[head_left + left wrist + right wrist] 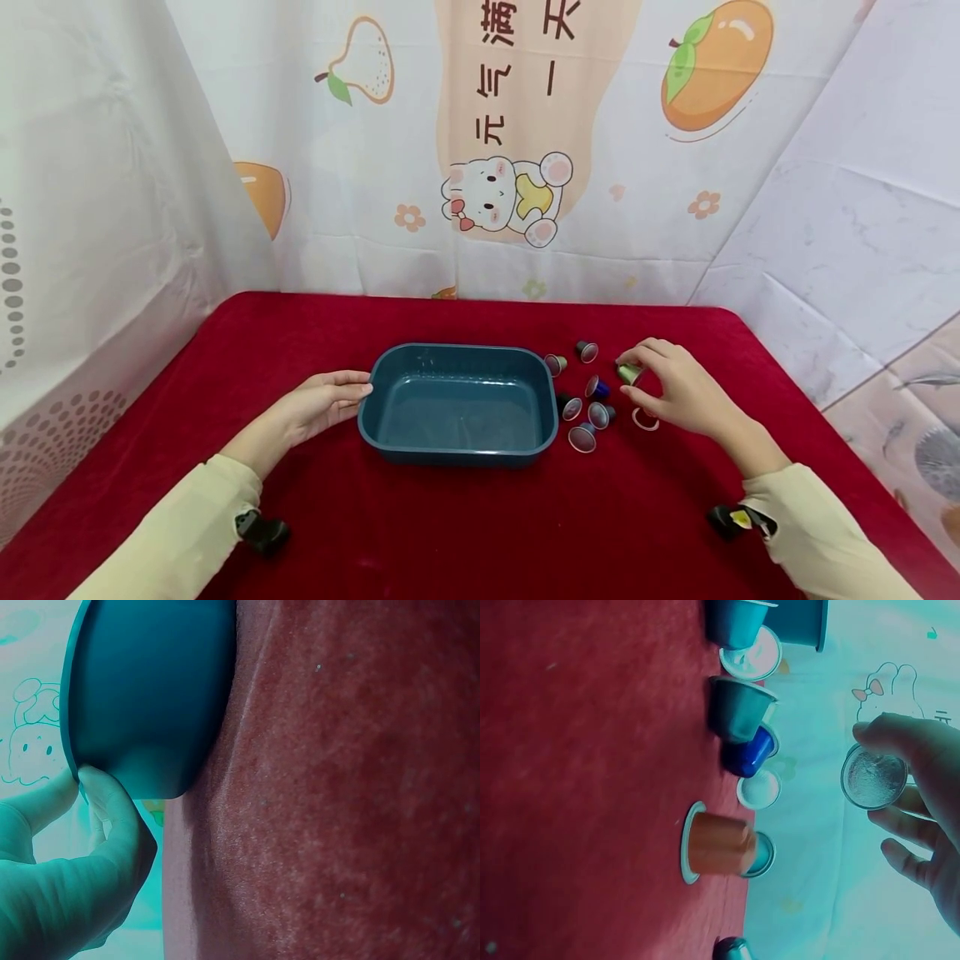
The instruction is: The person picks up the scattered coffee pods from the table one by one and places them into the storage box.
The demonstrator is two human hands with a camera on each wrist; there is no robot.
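A dark blue rectangular dish (459, 457) sits on the red cloth. My left hand (324, 403) pinches its left rim between thumb and fingers; the left wrist view shows the thumb and forefinger meeting at the edge of the dish (150, 697). On the other side, my right hand (678, 390) holds a green coffee capsule (628, 373) above the cloth. In the right wrist view, the foil lid of this capsule (874, 778) faces the camera, with the thumb on one side and fingers on the other. Close below that hand stands an orange capsule (720, 844) on its wide rim.
Several coffee capsules lie between the dish and my right hand, among them a blue one (597, 387), a dark one (587, 351) and a grey-blue one (583, 437). One greenish capsule (555, 364) is right at the dish's right rim. A printed curtain (360, 208) hangs behind the table.
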